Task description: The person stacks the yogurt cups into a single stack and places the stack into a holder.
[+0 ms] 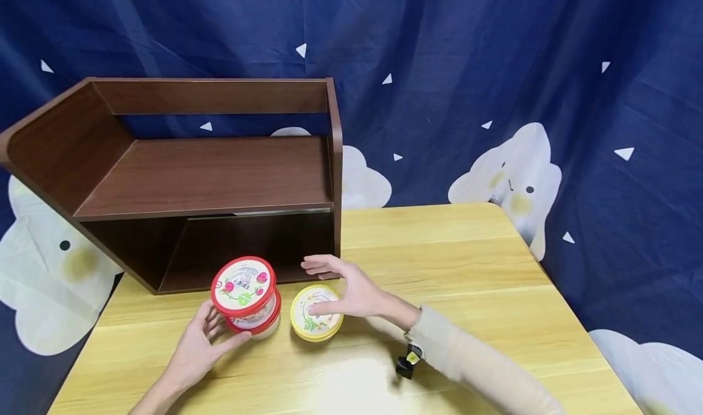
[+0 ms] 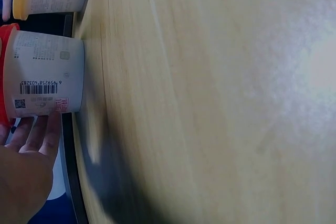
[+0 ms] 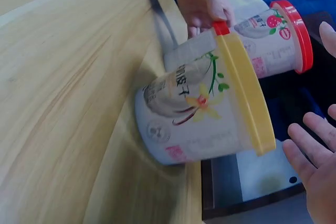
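Observation:
Two white tubs with red lids stand stacked on the table, the upper red-lidded tub offset over the lower red-lidded tub. My left hand holds the lower one from its near left side, thumb along the front and fingers at the left. In the left wrist view, fingertips touch the white wall of a red-lidded tub. Right of the stack stands a yellow-lidded tub, printed with a flower. Above and beside it is my right hand, fingers extended; the right wrist view shows those fingers apart from it.
A dark brown two-level shelf stands at the back left of the wooden table, directly behind the tubs. Behind everything hangs a blue curtain with white cloud and star prints. A small black device sits on the right wrist.

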The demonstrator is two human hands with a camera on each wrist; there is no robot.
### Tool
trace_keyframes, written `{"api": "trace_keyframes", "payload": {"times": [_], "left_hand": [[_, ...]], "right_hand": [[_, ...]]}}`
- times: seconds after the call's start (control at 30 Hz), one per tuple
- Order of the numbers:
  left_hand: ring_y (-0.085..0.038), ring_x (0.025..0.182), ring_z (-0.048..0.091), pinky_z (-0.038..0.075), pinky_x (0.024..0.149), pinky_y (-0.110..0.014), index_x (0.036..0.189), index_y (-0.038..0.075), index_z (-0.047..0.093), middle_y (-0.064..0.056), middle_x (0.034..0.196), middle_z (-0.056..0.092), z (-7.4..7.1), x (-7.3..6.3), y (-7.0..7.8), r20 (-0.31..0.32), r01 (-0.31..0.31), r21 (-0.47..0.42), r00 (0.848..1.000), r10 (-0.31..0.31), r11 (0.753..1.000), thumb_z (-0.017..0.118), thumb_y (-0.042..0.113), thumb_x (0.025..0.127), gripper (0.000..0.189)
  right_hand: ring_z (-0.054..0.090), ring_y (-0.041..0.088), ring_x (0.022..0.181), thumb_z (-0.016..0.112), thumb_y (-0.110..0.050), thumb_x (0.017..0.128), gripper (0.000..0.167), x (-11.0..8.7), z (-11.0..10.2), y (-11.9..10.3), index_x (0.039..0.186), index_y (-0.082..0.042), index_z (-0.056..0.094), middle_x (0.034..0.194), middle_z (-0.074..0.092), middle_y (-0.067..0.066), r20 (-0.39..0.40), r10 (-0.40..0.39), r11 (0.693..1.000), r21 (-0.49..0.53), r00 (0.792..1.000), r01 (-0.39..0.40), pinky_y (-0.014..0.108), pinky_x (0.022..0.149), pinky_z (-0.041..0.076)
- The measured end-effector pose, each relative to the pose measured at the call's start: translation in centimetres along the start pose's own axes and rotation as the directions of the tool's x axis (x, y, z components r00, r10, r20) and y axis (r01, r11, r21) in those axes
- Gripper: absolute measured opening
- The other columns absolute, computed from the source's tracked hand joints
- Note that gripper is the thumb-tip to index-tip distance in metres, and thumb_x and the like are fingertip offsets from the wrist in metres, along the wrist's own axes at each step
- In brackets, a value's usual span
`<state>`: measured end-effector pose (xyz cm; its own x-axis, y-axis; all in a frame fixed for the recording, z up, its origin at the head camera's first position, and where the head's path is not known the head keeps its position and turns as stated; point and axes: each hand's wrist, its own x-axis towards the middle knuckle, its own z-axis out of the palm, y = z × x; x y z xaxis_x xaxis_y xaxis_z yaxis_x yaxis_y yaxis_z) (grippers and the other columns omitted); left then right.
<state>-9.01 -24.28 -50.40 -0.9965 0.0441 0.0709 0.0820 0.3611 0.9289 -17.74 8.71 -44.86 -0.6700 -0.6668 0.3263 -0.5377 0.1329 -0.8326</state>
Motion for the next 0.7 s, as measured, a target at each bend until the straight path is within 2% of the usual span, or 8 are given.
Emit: {"api": "trace_keyframes", "payload": {"times": [0.1,0.2,0.43,0.5,0.6,0.7], "left_hand": [[0.019,0.115,0.057,0.049,0.097,-0.001,0.148,0.000,0.042,0.032,0.123,0.060,-0.1,0.0,-0.1,0.004,0.014,0.007,1.000,-0.014,1.000,0.090,0.008,0.082,0.082],[0.020,0.115,0.056,0.049,0.097,-0.001,0.149,0.001,0.042,0.034,0.123,0.059,-0.1,0.0,-0.2,0.006,0.029,0.014,1.000,-0.029,0.999,0.091,0.010,0.082,0.083],[0.018,0.114,0.057,0.050,0.097,-0.002,0.149,0.003,0.043,0.038,0.121,0.060,-0.1,0.0,-0.1,-0.002,0.033,0.002,0.999,-0.033,0.999,0.091,0.009,0.081,0.083],[0.019,0.114,0.057,0.050,0.097,-0.002,0.149,0.003,0.043,0.035,0.123,0.060,-0.1,0.0,-0.1,-0.002,0.035,0.011,0.999,-0.035,0.999,0.091,0.010,0.081,0.084],[0.019,0.115,0.057,0.050,0.097,-0.002,0.150,0.004,0.043,0.024,0.129,0.064,-0.2,0.0,-0.2,-0.002,0.046,0.020,0.999,-0.046,0.999,0.091,0.012,0.082,0.084],[0.019,0.115,0.056,0.050,0.097,-0.002,0.150,0.005,0.043,0.018,0.132,0.065,-0.2,0.0,-0.2,-0.004,0.051,0.021,0.999,-0.051,0.998,0.091,0.012,0.082,0.084]], "right_hand": [[0.064,0.032,0.133,0.090,-0.012,0.082,0.081,-0.7,-0.3,0.4,0.152,-0.010,0.049,0.151,0.061,0.012,-0.017,-0.006,1.000,-0.009,1.000,0.006,0.040,0.113,0.056],[0.062,0.034,0.135,0.089,-0.012,0.083,0.081,-1.4,-0.6,0.6,0.153,-0.012,0.049,0.152,0.061,0.011,-0.029,0.027,1.000,0.002,0.999,-0.027,0.041,0.114,0.055],[0.062,0.032,0.137,0.088,-0.012,0.083,0.080,-2.9,-0.9,1.3,0.153,-0.009,0.049,0.154,0.060,0.009,-0.033,0.078,0.997,0.017,0.996,-0.077,0.058,0.114,0.053],[0.062,0.030,0.136,0.088,-0.014,0.084,0.080,-3.3,-0.9,1.5,0.153,-0.011,0.049,0.154,0.059,0.007,-0.033,0.089,0.996,0.007,0.995,-0.088,0.058,0.113,0.053],[0.062,0.033,0.136,0.089,-0.016,0.084,0.081,-3.9,-0.7,1.9,0.154,-0.014,0.049,0.154,0.060,0.006,-0.031,0.104,0.994,0.013,0.994,-0.104,0.055,0.114,0.053],[0.060,0.039,0.136,0.089,-0.015,0.084,0.081,-4.4,-0.4,2.3,0.154,-0.014,0.049,0.154,0.059,0.008,-0.023,0.120,0.991,0.060,0.992,-0.119,0.055,0.114,0.054]]}}
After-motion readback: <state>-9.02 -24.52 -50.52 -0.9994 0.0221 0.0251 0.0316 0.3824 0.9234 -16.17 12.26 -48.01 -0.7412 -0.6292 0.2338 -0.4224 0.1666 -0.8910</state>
